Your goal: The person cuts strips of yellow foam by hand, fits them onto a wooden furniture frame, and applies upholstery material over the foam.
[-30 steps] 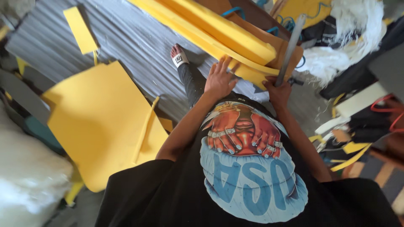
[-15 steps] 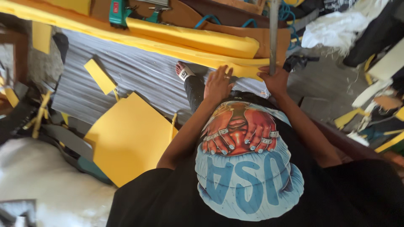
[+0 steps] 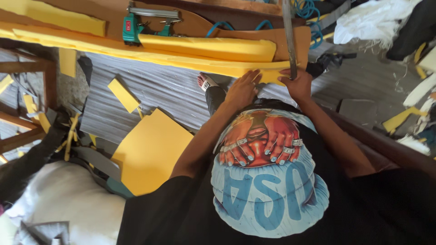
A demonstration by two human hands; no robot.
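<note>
Head view: left hand (image 3: pixel 243 90) presses flat on the yellow foam strip (image 3: pixel 181 56) (soft, light, compressible). Right hand (image 3: pixel 297 84) is clamped around a long metal blade (image 3: pixel 288 31); hold the foam near the cut edge.

long blade (image 3: pixel 289 36) top beyond frame edge

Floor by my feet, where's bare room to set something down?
Bare grey floor lies between the yellow foam strip and the big yellow sheet; also right of the right hand. Scraps crowd the left and far right.
</note>
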